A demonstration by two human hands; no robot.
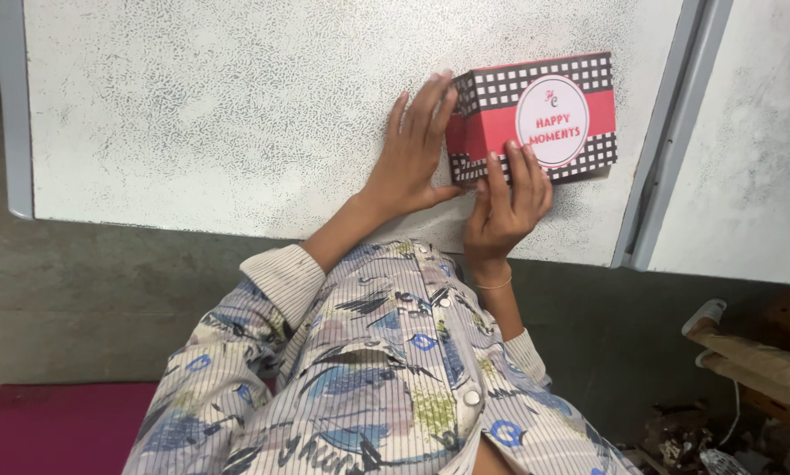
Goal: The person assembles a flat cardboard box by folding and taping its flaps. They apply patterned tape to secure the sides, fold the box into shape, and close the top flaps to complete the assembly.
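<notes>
1. A head-worn camera looks straight down at a pale, speckled white tabletop [236, 114], its surface rough-looking and flecked with fine dark marks.
2. A small red cardboard box [535, 116] lies flat on the tabletop near its right edge. The box has bands of black-and-white checks along its top and bottom and a white round label in the middle of its face.
3. The left hand [417, 149] rests flat against the left end of the box, fingers [430, 105] straight and close together, their tips touching the box's upper left corner. The thumb points toward the box's lower edge.
4. The right hand [505, 207] sits at the box's lower edge, its fingers [518, 167] slightly spread and laid over the lower left part of the box face. A thin bracelet [493, 285] circles that wrist.
5. Neither hand is closed around the box; both press on it with open fingers.
6. A grey metal strip [667, 132] runs along the tabletop's right edge, and a second speckled surface [755, 149] lies beyond it.
7. Below the tabletop is a grey concrete floor [105, 290]. A dark red mat [52, 427] lies at the lower left.
8. Wooden pieces [755, 352] and cluttered items, too small to identify, sit at the lower right.
9. The person wears a striped shirt [368, 378] with a blue and black print.
</notes>
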